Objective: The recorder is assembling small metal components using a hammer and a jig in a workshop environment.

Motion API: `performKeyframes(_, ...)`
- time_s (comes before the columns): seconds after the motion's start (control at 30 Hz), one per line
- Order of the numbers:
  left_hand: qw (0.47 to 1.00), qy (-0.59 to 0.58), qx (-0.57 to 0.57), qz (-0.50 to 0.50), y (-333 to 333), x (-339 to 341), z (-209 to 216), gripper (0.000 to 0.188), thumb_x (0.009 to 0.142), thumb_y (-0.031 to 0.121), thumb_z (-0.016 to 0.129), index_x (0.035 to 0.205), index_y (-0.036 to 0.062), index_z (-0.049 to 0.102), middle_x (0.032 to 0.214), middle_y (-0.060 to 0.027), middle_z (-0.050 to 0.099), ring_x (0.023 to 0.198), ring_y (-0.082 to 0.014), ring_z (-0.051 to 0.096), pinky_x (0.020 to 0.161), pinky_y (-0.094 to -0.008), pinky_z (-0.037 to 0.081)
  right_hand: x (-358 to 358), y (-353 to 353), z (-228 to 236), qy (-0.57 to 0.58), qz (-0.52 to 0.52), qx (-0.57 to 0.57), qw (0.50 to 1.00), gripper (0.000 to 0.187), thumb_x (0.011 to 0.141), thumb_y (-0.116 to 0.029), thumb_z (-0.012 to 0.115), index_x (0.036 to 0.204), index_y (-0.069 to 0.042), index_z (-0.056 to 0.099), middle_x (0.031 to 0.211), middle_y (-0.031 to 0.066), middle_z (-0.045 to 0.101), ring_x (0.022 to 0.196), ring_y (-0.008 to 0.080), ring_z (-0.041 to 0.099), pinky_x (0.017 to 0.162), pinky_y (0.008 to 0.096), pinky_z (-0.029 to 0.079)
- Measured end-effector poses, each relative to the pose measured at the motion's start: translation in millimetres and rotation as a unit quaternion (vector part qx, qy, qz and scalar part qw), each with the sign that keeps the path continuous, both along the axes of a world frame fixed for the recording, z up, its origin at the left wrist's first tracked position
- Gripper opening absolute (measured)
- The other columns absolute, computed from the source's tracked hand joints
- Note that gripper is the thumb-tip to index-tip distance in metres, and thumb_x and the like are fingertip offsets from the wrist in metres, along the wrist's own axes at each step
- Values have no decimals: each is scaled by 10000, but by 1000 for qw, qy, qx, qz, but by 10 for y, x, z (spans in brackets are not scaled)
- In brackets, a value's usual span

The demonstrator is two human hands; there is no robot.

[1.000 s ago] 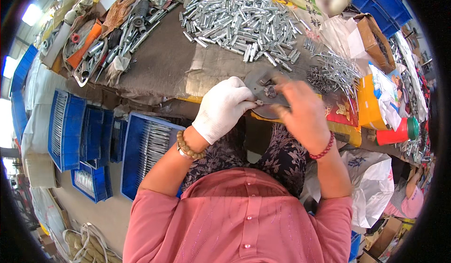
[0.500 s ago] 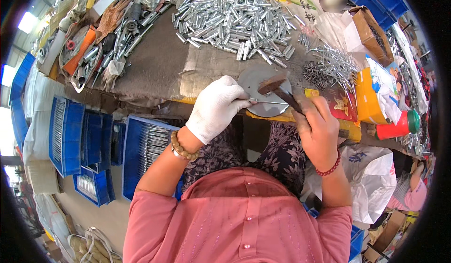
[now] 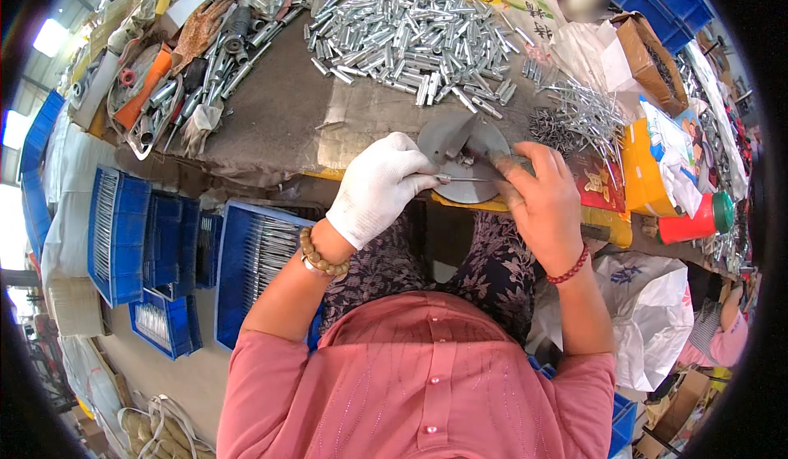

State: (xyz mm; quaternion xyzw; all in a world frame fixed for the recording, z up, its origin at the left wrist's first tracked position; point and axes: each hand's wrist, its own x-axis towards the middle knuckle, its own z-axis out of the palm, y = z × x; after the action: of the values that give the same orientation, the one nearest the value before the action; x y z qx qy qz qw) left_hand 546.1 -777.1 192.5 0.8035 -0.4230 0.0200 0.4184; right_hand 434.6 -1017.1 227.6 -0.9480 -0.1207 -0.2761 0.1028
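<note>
My left hand point(image 3: 382, 184), in a white glove, is closed with thumb and fingertips pinching a thin metal rod point(image 3: 468, 180). The rod lies level across the near part of a round grey metal plate point(image 3: 484, 192) at the table's front edge. My bare right hand point(image 3: 543, 205) is curled round a hammer point(image 3: 497, 162), whose handle is mostly hidden by the fingers. Motion smears the hammer over the plate, so its head's exact outline is unclear. Beyond the plate lies a large heap of short silvery metal tubes point(image 3: 410, 36).
Thin metal rods point(image 3: 587, 110) and small dark pins point(image 3: 554, 131) lie right of the plate. Farther right are a yellow box point(image 3: 644, 168) and a red jar with a green lid point(image 3: 694, 219). Tools point(image 3: 217, 65) crowd the left; blue bins point(image 3: 238, 287) with metal parts stand below.
The hammer has swung and is now blurred above the plate; my right hand has turned and shifted slightly left. My left hand keeps its pinch on the rod, almost unmoved.
</note>
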Motion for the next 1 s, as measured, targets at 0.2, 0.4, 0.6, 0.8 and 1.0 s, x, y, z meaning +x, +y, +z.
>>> performKeyframes(0.2, 1000, -12, -9, -1, 20, -34, -22, 153, 810, 100, 825, 950, 67, 771, 947, -99, 654, 951, -298, 642, 856, -388, 529, -269, 363, -22, 133, -46, 57, 988, 215, 837, -142, 791, 964, -84, 626, 896, 117, 620, 850, 344, 662, 689, 441, 536)
performKeyframes(0.4, 980, 68, -75, 171, -23, -493, -24, 226, 874, 45, 778, 1099, 52, 763, 947, -108, 704, 807, -234, 663, 762, -328, 546, -363, 452, -136, 331, -16, 316, 889, 231, 901, -73, 744, 991, 0, 544, 692, 134, 623, 591, 294, 607, 592, 406, 472)
performKeyframes(0.6, 830, 505, -193, 135, -21, -698, -38, 564, 1023, 84, 612, 1549, 5, 422, 1012, -77, 726, 712, -79, 620, 636, -224, 512, -421, 643, -282, 400, -19, 554, 730, 219, 927, -35, 716, 1097, 22, 591, 661, 51, 522, 609, 96, 459, 564, 307, 391)
performKeyframes(0.8, 802, 521, -248, 156, 148, -768, -68, 727, 958, 125, 728, 1568, -17, 360, 1032, -89, 735, 734, -69, 587, 612, -213, 467, -377, 875, -271, 379, 23, 446, 811, 265, 933, -54, 716, 1179, -18, 625, 703, 72, 622, 613, 145, 578, 586, 327, 457)
performKeyframes(1.0, 788, 477, -312, 231, 625, -758, -275, 605, 935, 129, 742, 1463, -1, 475, 983, -53, 688, 747, -80, 592, 631, -227, 480, -394, 885, -370, 403, 65, 459, 789, 572, 945, -32, 715, 1482, -54, 519, 1010, 63, 708, 835, 109, 618, 791, 276, 521)
